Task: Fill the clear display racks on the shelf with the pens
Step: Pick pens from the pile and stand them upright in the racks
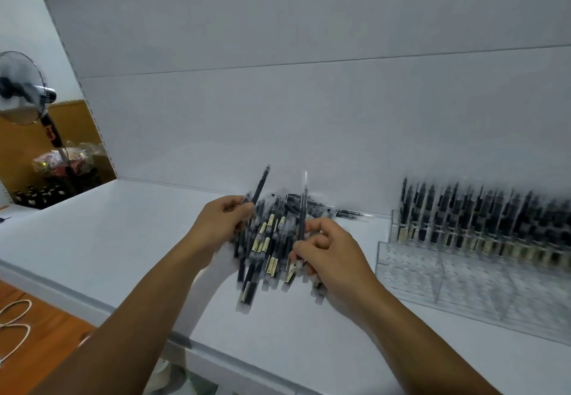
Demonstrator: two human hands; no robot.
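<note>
White shelf takes up most of the view, running from its near edge to the back panel. On its right stands the clear display rack. Its far row holds standing pens, while the nearer rows of holes look vacant. Left of the rack, mid-shelf, lies the loose pile of pens, black barrels with clear caps and pale labels, criss-crossed.

Both grips are in that pile. The left grip is clenched round a slanting pen whose end sticks up and away past the knuckles. Motion blur hides whether it holds more than one. The right grip pinches an upright pen between thumb and fingertips, clear end uppermost.

The step in hand looks like gathering pens for the rack. To do it well, I judge the person should collect a small bunch all facing one way, so each drops into a hole without being turned. The bunch should be lifted clear of the heap rather than dragged — loose neighbours could roll toward the near edge. The row just in front of the filled one should come next, working far to near, so the wrist never brushes pens that are standing.
</note>
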